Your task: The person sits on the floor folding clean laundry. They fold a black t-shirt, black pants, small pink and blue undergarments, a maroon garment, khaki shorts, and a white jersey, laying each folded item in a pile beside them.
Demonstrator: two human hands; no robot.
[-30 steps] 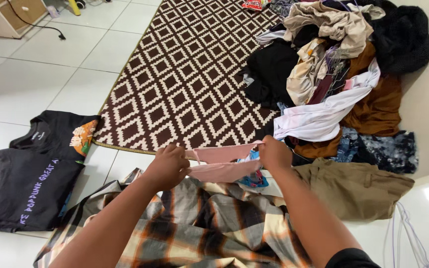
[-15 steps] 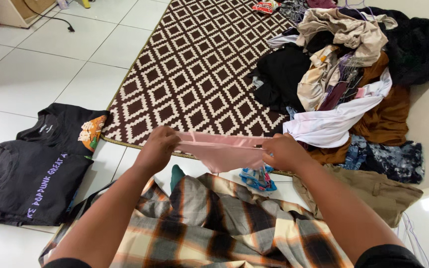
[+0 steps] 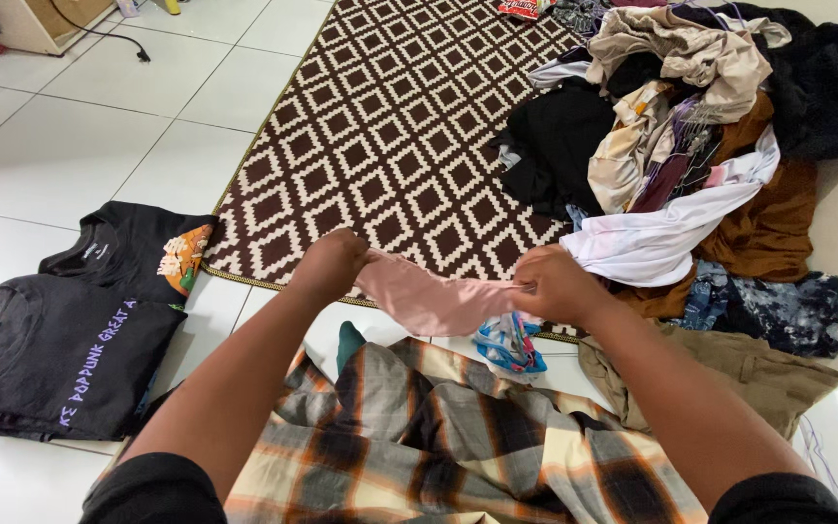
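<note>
Both hands, left hand (image 3: pixel 332 262) and right hand (image 3: pixel 555 283), pinch a small pink cloth garment (image 3: pixel 434 301) above plaid flannel shirt (image 3: pixel 438 437); heaped mixed clothing pile (image 3: pixel 691 146) right, folded black printed T-shirts (image 3: pixel 80 330) left.

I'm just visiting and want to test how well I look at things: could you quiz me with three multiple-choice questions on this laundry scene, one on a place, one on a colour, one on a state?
1. Where do the folded black printed T-shirts lie?
A. on the white tiled floor, left of the patterned rug
B. on the clothes heap
C. on the plaid cloth

2. What colour is the small soft garment held up?
A. green
B. pink
C. black

3. How is it held?
A. by one hand
B. lying loose
C. between left hand and right hand

Answers: 1 A, they rest on tiles beside the rug's edge; 2 B, plainly pink; 3 C, each hand grips one end.
</note>
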